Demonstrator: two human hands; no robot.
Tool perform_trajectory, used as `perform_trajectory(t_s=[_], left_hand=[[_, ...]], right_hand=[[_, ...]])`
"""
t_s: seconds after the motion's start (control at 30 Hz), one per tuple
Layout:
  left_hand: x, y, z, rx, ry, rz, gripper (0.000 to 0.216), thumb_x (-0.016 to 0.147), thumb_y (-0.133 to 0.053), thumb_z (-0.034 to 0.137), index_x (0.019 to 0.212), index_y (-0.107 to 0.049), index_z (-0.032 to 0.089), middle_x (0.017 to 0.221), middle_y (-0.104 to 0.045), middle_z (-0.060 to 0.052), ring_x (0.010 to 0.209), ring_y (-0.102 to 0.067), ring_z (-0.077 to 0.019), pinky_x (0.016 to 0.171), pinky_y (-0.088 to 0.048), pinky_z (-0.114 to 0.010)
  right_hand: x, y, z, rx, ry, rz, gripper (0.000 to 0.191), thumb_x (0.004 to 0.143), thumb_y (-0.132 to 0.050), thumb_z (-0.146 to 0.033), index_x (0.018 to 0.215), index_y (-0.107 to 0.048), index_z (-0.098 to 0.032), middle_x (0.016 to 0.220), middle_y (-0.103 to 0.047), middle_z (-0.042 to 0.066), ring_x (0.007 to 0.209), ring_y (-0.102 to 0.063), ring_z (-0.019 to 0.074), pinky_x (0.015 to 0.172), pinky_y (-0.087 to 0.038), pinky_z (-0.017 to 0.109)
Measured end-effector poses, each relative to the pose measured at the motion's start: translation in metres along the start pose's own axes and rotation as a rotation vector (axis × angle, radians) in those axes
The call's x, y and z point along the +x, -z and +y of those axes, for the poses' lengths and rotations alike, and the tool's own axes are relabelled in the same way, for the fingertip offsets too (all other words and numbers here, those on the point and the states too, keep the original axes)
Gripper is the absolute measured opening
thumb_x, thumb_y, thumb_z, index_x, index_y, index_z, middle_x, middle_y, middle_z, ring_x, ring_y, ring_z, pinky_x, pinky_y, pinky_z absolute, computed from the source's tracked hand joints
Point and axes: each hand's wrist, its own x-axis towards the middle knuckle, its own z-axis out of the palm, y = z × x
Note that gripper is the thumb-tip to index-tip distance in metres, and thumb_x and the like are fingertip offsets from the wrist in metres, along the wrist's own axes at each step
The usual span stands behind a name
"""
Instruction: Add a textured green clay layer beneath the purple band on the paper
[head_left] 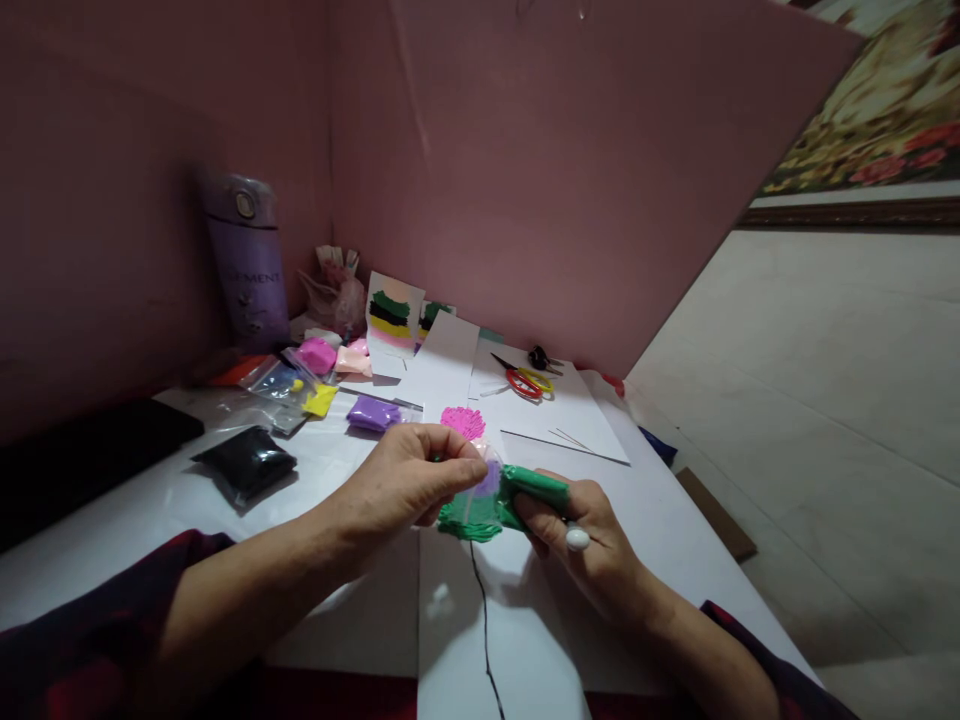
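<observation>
My left hand (420, 470) is closed, thumb and forefinger pinching the clear plastic end of a small bag. My right hand (585, 520) grips the same bag around its packed green modelling clay (536, 487). A white rounded end of a slim tool (577, 538) pokes out between the right hand's fingers; the rest of it is hidden. Under the hands lies a white sheet (457, 610) bearing textured clay, with a pink patch (463, 422) at the top and a green patch (469, 525) below. A thin black line (486, 620) runs down from the green.
To the left are a black clay bag (246, 465), a purple clay bag (373, 413), a yellow one (321, 400) and a purple bottle (251, 265). Red-handled scissors (523, 383) lie behind, near yellow-handled ones (538, 380). A painted card (393, 318) leans against the pink wall.
</observation>
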Motion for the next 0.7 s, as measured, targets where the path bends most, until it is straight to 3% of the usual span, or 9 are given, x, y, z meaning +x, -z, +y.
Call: perform_trajectory(t_s=[0.27,0.7], left_hand=[[-0.0002,0.0046,-0.0007,-0.126,0.049,-0.089,0.034,0.066,-0.082,0.04,0.073,-0.061,0.014,0.046,-0.037,0.01,0.044,-0.022,-0.0041,0.042,-0.015,-0.019],[0.0007,0.0041,-0.0024,-0.118,0.062,-0.041,0.033,0.065,-0.083,0.037,0.068,-0.059,0.015,0.044,-0.04,0.01,0.042,-0.025,-0.0037,0.042,-0.016,-0.019]], right_hand=[[0.002,0.002,-0.0024,-0.001,0.002,-0.011,0.026,0.091,-0.051,-0.03,0.068,-0.052,-0.018,0.057,-0.044,-0.004,0.05,-0.038,0.0108,0.046,-0.031,0.025],[-0.0008,0.0006,-0.0019,0.027,-0.033,-0.017,0.026,0.09,-0.053,-0.034,0.07,-0.053,-0.018,0.062,-0.042,-0.002,0.054,-0.036,0.0119,0.047,-0.032,0.025]])
